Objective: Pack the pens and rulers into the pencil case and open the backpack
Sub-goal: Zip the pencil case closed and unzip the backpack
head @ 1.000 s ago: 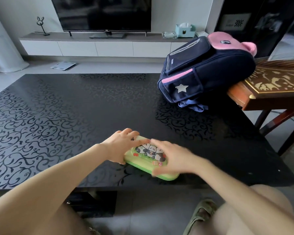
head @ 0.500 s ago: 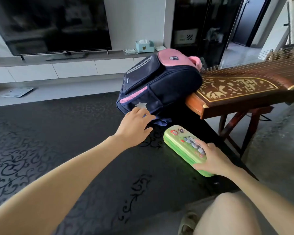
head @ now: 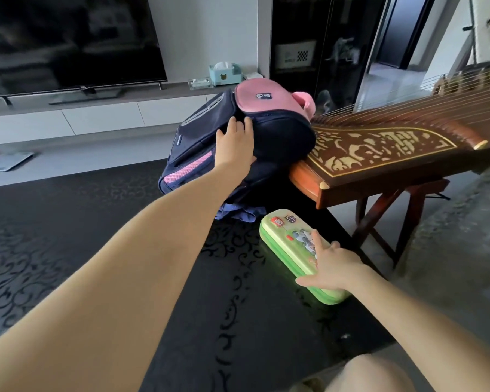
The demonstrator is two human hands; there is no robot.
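Note:
A navy and pink backpack (head: 277, 137) leans on the far right of the black patterned table (head: 68, 222), its back against a wooden zither. My left hand (head: 235, 142) lies flat on the backpack's side, fingers spread up near the pink top flap. A closed green pencil case (head: 289, 239) with cartoon pictures lies on the table in front of the backpack. My right hand (head: 331, 264) rests on the near end of the case, thumb along its near side and fingers over the lid. No pens or rulers are in view.
A carved wooden zither (head: 379, 154) on a stand juts in over the table's right edge. Behind stand a TV (head: 68, 43) on a low white cabinet and a tissue box (head: 225, 73). My knee (head: 379, 374) shows at the bottom right.
My left hand has climbed from the star on the backpack's lower pocket to its upper side. The right hand stays on the pencil case, which sits near the backpack. The view has drawn closer.

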